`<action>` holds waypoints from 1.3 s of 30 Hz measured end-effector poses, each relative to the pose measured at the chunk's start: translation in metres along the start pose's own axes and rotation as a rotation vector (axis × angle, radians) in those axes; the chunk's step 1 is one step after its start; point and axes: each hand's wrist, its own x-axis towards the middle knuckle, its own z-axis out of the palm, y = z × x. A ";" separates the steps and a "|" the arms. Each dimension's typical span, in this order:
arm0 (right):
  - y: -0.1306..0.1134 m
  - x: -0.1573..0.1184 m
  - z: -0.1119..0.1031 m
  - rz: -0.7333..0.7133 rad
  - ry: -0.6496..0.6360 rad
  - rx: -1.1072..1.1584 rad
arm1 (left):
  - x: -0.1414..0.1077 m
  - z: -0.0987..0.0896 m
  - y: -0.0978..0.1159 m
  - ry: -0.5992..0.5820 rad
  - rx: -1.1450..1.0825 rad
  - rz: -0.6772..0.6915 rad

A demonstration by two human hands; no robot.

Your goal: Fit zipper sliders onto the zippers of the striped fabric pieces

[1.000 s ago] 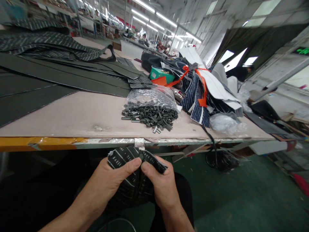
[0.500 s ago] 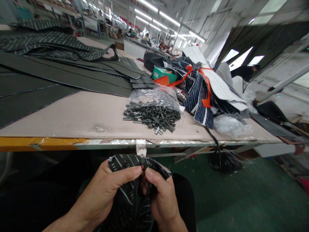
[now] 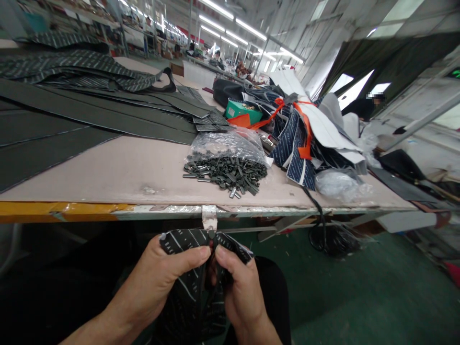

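Observation:
Dark printed fabric point(image 3: 185, 282) with white lettering hangs between my two hands, just below the table edge. My left hand point(image 3: 154, 273) pinches its left part, thumb on top. On the other side, my right hand point(image 3: 240, 282) grips the right part with the thumb bent over it. A small dark piece point(image 3: 211, 235) sits between the two fabric edges, at a metal bracket point(image 3: 209, 218) fixed to the table edge. The fingers under the fabric are mostly hidden. Beyond the bracket, a pile of small dark zipper-like parts point(image 3: 233, 173) spills from a clear plastic bag point(image 3: 230, 143).
Long dark fabric strips point(image 3: 118, 112) cover the left of the table point(image 3: 108, 177). At the right lie blue printed pieces point(image 3: 296, 163) tied with orange strips, a green box point(image 3: 244, 111) and crumpled plastic point(image 3: 338, 184). A black cable point(image 3: 319, 213) hangs down. A person point(image 3: 362, 106) is at the far right.
The camera view has shifted very slightly. Both hands hold the fabric in nearly the same place, and the small dark piece is a little closer to the bracket.

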 end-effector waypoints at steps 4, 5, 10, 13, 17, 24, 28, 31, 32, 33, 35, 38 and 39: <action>-0.002 0.000 0.002 -0.002 0.024 0.017 | 0.000 -0.002 0.000 0.040 0.106 0.042; -0.004 0.000 0.003 -0.002 0.012 0.023 | 0.000 -0.003 0.001 0.052 0.126 0.042; -0.009 0.005 0.010 0.005 0.041 0.044 | 0.003 -0.001 0.006 0.119 0.176 0.046; -0.008 0.011 0.012 -0.011 0.034 0.080 | 0.007 0.001 0.008 0.150 0.175 0.058; -0.002 0.015 0.002 -0.059 -0.070 0.058 | 0.005 -0.007 0.008 0.164 0.288 0.040; -0.003 0.001 -0.029 -0.177 -0.215 -0.232 | -0.022 -0.026 -0.009 0.015 0.485 0.029; -0.005 0.001 -0.030 -0.156 -0.236 -0.265 | -0.021 -0.026 -0.013 0.061 0.313 -0.061; -0.008 0.007 -0.024 -0.133 -0.253 -0.242 | -0.012 -0.016 -0.006 0.089 0.181 -0.073; -0.010 0.009 -0.021 -0.133 -0.247 -0.238 | -0.009 -0.012 -0.002 0.097 0.144 -0.064; -0.012 0.010 -0.018 -0.137 -0.235 -0.235 | -0.007 -0.007 0.001 0.104 0.112 -0.051; -0.013 0.013 -0.013 -0.141 -0.201 -0.232 | -0.003 0.003 0.008 0.121 0.048 -0.024; -0.011 0.014 -0.011 -0.128 -0.163 -0.214 | -0.002 0.012 0.011 0.151 -0.041 -0.021; -0.009 0.013 -0.011 -0.117 -0.162 -0.201 | -0.002 0.013 0.010 0.155 -0.059 -0.029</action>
